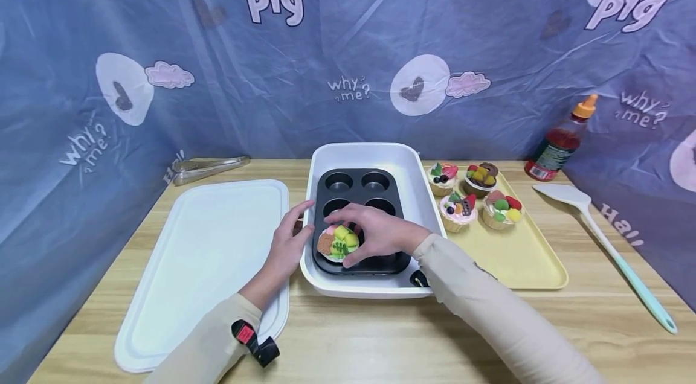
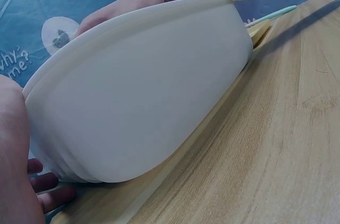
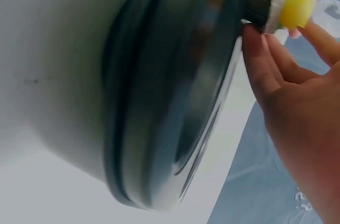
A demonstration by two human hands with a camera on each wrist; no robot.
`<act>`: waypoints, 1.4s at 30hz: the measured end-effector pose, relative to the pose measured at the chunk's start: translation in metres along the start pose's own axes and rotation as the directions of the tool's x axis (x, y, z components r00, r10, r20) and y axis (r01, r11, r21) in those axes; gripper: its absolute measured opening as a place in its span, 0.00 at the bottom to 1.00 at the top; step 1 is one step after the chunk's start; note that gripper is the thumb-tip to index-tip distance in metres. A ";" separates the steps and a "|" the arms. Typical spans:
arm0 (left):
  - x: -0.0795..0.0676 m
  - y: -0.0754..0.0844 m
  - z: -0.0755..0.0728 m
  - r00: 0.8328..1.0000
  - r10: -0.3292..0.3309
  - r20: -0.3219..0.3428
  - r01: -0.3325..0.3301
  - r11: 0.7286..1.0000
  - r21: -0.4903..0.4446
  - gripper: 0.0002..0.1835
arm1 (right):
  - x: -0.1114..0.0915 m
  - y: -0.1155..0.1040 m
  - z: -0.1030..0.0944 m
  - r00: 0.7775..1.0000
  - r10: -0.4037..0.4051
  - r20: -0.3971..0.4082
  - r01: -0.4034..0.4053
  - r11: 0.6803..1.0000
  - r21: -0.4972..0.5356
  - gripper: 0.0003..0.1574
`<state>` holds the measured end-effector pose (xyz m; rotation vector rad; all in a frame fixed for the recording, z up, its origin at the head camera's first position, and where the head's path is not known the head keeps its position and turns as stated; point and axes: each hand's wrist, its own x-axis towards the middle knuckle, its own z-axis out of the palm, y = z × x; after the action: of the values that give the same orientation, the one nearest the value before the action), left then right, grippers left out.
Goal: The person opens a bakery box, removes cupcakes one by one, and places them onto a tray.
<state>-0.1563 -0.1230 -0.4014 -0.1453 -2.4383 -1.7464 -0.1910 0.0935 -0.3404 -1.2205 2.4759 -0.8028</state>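
In the head view my right hand (image 1: 380, 228) holds a toy cupcake (image 1: 338, 244) over the front left cup of a black muffin tin (image 1: 348, 268). Yellow pieces, green bits and a brown biscuit top it. From the right wrist, the cupcake's ridged case (image 3: 259, 1) shows between thumb and fingers, by the tin's edge (image 3: 154, 107). The tin lies in a white basin (image 1: 370, 292). My left hand (image 1: 285, 242) grips the basin's left side, thumb and index on the rim; several fingertips (image 2: 45, 182) curl at its outer wall (image 2: 143, 91).
Right of the basin, a yellow tray (image 1: 522, 257) carries several toy cupcakes (image 1: 501, 212). A white tray (image 1: 217, 251) lies at left, with metal tongs (image 1: 209, 169) behind. A red sauce bottle (image 1: 560, 142) and a turquoise-handled spatula (image 1: 614, 251) are far right.
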 end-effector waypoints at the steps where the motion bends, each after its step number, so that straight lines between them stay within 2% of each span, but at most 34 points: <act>1: 0.000 0.000 0.000 1.000 -0.003 0.002 0.003 1.000 -0.001 0.28 | 0.000 0.000 0.000 1.000 0.003 0.002 -0.003 1.000 -0.022 0.52; 6: 0.002 0.002 0.000 1.000 -0.008 0.010 0.008 1.000 -0.003 0.28 | 0.004 0.002 0.001 1.000 0.012 0.004 -0.011 0.997 -0.081 0.51; 19: 0.002 0.003 0.000 1.000 -0.011 0.017 0.011 1.000 -0.009 0.29 | 0.005 0.002 0.004 1.000 0.022 0.003 -0.022 0.995 -0.096 0.46; 42: 0.000 0.004 -0.001 1.000 -0.016 0.014 0.017 1.000 -0.025 0.29 | 0.006 0.002 0.004 1.000 0.007 -0.016 -0.008 0.999 -0.037 0.43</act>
<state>-0.1556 -0.1226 -0.3972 -0.1408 -2.4348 -1.7896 -0.1937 0.0882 -0.3448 -1.2213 2.5176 -0.7711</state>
